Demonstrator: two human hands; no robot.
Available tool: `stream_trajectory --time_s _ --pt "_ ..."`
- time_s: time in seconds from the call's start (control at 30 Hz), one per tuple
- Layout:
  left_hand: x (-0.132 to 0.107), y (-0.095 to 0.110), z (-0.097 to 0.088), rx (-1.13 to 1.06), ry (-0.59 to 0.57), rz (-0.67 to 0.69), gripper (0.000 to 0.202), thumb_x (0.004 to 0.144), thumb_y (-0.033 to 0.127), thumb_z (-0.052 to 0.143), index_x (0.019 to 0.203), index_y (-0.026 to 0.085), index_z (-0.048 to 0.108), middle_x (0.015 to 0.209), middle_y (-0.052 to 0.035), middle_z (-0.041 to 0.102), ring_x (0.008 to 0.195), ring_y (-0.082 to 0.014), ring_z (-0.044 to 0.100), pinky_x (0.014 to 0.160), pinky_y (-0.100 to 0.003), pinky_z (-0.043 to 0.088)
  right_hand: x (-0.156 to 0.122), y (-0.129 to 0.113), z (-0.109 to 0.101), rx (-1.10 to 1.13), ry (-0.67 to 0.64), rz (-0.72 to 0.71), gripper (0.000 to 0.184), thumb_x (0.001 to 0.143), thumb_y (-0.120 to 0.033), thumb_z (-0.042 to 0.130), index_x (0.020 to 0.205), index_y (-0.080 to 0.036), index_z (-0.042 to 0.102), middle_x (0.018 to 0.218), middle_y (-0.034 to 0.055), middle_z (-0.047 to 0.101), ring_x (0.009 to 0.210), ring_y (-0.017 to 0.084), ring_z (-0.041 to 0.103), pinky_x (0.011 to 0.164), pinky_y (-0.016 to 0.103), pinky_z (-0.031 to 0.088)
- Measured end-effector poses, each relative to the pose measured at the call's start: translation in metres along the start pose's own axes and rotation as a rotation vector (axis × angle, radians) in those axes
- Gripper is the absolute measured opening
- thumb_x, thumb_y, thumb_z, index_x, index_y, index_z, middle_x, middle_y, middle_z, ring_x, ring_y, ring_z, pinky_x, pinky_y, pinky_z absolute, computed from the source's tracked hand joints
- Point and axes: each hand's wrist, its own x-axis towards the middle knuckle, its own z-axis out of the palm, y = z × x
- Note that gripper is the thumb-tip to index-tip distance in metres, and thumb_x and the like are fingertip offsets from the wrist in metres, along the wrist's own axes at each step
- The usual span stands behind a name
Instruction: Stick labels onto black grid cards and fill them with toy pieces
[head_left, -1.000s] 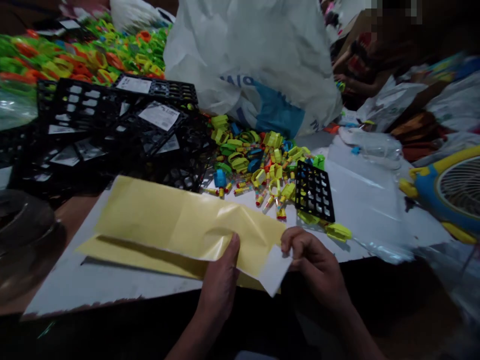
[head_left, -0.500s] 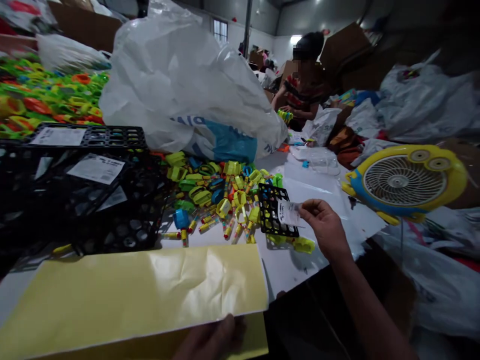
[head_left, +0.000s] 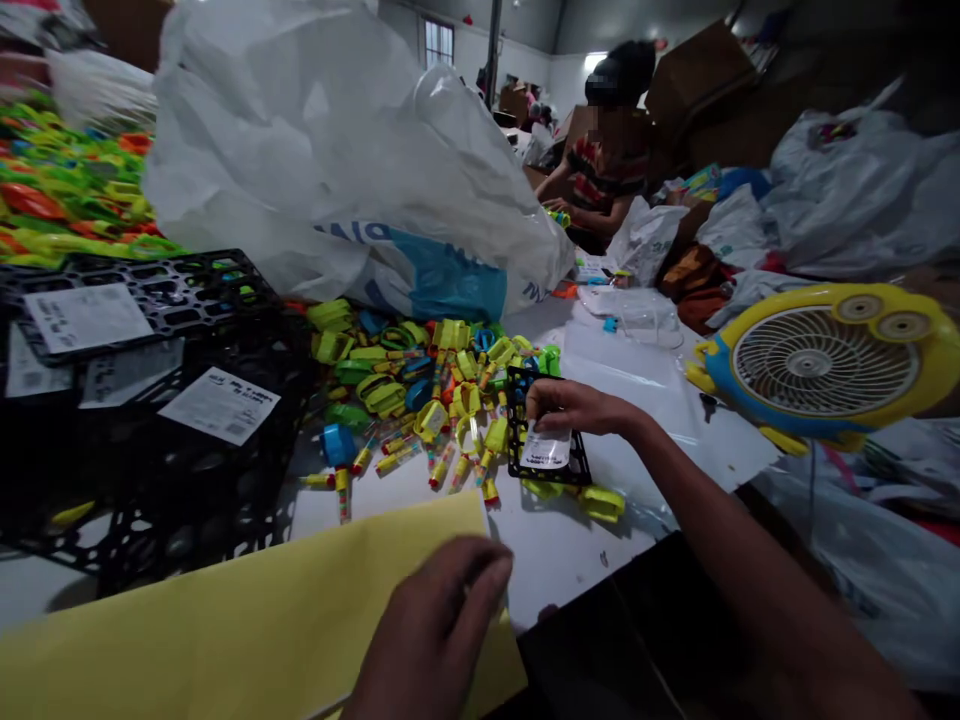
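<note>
My right hand (head_left: 577, 408) reaches in from the right with bent fingers closed at the top edge of a white printed label (head_left: 547, 452). The label lies against a small black plastic grid tray (head_left: 517, 440); whether it is stuck down I cannot tell. In the lower middle, my left hand (head_left: 439, 625) is curled over a yellow paper sheet (head_left: 247, 620), thumb beside the bent forefinger; anything between its fingertips is hidden. Beyond my hands lies a pile of yellow, green and blue plastic toy pieces (head_left: 382, 395), with small candy-filled tubes (head_left: 397, 455) along its near side.
Black grid trays (head_left: 187, 340) bearing white labels are stacked on the left. A large white bag (head_left: 322, 150) stands behind the pile. On the right is a yellow-and-blue fan (head_left: 825, 365). Across the table sits another person (head_left: 611, 165), holding plastic pieces.
My right hand has brought the label left and down onto the black tray. My left hand has come off the yellow sheet's near edge and risen over it. The view has shifted slightly.
</note>
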Motion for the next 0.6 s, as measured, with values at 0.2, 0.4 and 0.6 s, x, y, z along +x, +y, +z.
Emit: stream_trajectory --time_s 0.2,0.4,0.6 --pt "0.085 0.014 0.011 0.359 0.305 0.009 0.039 0.092 0.038 0.042 0.112 0.010 0.059 0.114 -0.0187 0.061 0.111 -0.0309 0.055 0.094 -0.041 0.040 0.006 0.012 0.003 -0.133 -0.006 -0.080 0.011 0.080 -0.018 0.063 0.087 -0.016 0.054 0.084 -0.0011 0.057 0.076 0.010 0.053 0.067 0.024 0.044" --pt "0.127 0.024 0.020 0.469 0.246 -0.129 0.033 0.088 0.043 0.047 0.082 0.015 0.063 0.092 -0.0183 0.068 0.093 -0.0343 0.063 0.074 -0.039 0.041 0.003 0.008 0.007 -0.309 0.016 -0.135 0.012 0.081 -0.013 0.059 0.090 -0.018 0.053 0.087 -0.0006 0.058 0.077 0.012 0.054 0.067 0.024 0.044" --pt "0.140 0.011 0.025 0.277 0.276 -0.208 0.022 0.081 0.040 0.058 0.072 0.020 0.053 0.070 -0.0069 0.064 0.074 -0.0250 0.063 0.059 -0.030 0.036 -0.010 0.009 0.022 -0.674 0.261 -0.212 0.029 0.082 -0.014 0.059 0.110 -0.018 0.052 0.109 0.0095 0.060 0.097 0.021 0.056 0.084 0.036 0.048"
